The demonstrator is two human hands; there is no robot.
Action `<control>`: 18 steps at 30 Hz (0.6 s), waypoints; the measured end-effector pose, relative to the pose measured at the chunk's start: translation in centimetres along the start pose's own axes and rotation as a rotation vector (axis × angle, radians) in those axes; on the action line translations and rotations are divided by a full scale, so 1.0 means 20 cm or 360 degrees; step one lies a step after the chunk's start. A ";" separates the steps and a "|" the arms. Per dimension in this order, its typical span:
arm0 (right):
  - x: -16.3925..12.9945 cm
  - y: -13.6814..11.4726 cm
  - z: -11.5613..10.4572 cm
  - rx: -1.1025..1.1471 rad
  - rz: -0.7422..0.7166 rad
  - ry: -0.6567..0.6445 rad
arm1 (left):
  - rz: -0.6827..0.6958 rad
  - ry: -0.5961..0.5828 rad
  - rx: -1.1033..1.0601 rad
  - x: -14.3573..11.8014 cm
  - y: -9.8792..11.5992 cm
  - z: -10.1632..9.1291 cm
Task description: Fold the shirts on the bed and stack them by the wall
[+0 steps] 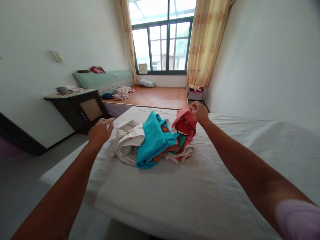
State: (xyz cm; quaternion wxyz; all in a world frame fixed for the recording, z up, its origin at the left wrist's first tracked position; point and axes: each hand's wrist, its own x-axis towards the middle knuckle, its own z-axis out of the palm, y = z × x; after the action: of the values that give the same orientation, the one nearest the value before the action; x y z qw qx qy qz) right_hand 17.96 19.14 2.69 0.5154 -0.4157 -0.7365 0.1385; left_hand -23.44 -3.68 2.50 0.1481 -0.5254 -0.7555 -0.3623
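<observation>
A pile of clothes lies on the white bed sheet point(160, 196). My right hand point(200, 111) pinches a coral-red garment point(187, 118) and holds part of it raised above the right side of the pile. In the middle rests a bright blue garment point(153, 140) with a small red patch. To its left is a crumpled off-white garment point(128, 136). Orange, green and cream cloth point(183, 153) shows beneath the red one. My left hand point(100, 131) hovers just left of the off-white garment, fingers a little apart, with nothing in them.
Beyond the bed stands a low platform with a brown mat point(160, 95), where several clothes point(122, 93) lie. A dark cabinet point(86, 111) is at the left. By the window, a small stool point(196, 90) holds more items.
</observation>
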 end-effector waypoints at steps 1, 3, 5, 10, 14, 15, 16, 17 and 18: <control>-0.03 0.00 0.01 -0.0112 -0.0026 0.0073 | 0.0114 -0.0012 0.0045 -0.03 0.05 0.01; -0.06 -0.04 0.03 -0.0265 -0.0171 -0.0049 | 0.0396 -0.0107 0.0037 -0.07 0.20 0.01; -0.09 -0.13 0.06 -0.0342 -0.0304 -0.0560 | 0.0727 -0.0439 -0.0030 -0.12 0.39 0.02; -0.23 -0.27 0.15 -0.0873 -0.0228 -0.1630 | 0.1017 -0.1030 0.0472 -0.28 0.69 0.16; -0.32 -0.28 0.17 -0.0771 -0.0332 -0.1518 | 0.0955 -0.1038 0.0692 -0.32 0.70 0.21; -0.31 -0.27 0.16 -0.0711 -0.0320 -0.1448 | 0.0907 -0.0995 0.0683 -0.29 0.68 0.19; -0.30 -0.26 0.16 -0.0639 -0.0261 -0.1392 | 0.0837 -0.0930 0.0650 -0.25 0.67 0.16; -0.27 -0.26 0.15 -0.0540 -0.0167 -0.1352 | 0.0752 -0.0846 0.0578 -0.19 0.64 0.12; -0.24 -0.25 0.14 -0.0411 -0.0056 -0.1314 | 0.0657 -0.0742 0.0458 -0.12 0.62 0.08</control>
State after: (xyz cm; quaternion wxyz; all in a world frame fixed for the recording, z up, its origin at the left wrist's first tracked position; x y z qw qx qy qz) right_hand 13.79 13.10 1.60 0.1237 -0.3740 -0.8991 0.1910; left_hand -11.11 -1.91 4.89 0.1142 -0.7097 -0.6900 -0.0845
